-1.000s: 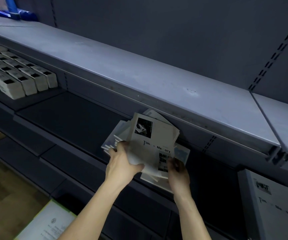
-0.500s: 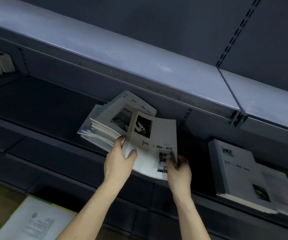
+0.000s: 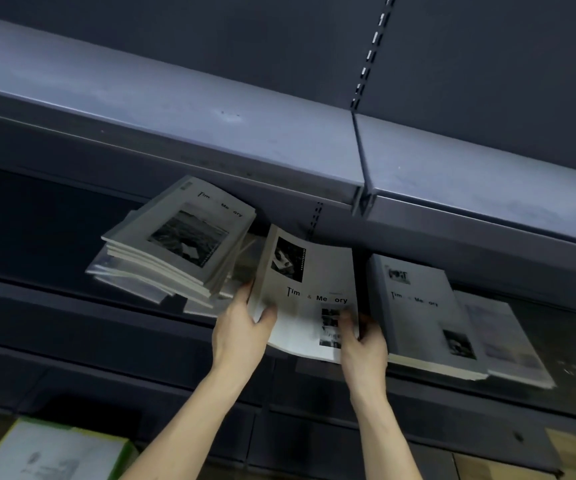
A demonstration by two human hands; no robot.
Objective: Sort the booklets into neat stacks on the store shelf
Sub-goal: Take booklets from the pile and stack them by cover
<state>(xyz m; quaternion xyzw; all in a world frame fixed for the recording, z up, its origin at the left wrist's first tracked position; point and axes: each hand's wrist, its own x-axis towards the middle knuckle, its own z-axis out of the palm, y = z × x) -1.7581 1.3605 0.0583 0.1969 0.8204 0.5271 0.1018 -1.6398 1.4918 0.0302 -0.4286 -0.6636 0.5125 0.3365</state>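
Grey booklet (image 3: 309, 292) pinched by both hands, left hand (image 3: 241, 332) and right hand (image 3: 364, 341) at its near corners, long axis pointing into shelf (image 3: 54, 209). Neat stack (image 3: 418, 306) just right; messy pile (image 3: 175, 244) left.

Held booklet (image 3: 309, 292): grey cover, bent, tilted.
Left pile (image 3: 179, 244): messy, fanned.
Right stack (image 3: 421, 310): flat (neat).

Two bare forearms (no sleeves, rings or watch)

held booklet (image 3: 309, 292) cover reads "tim & me ory", same partly legible on stack covers
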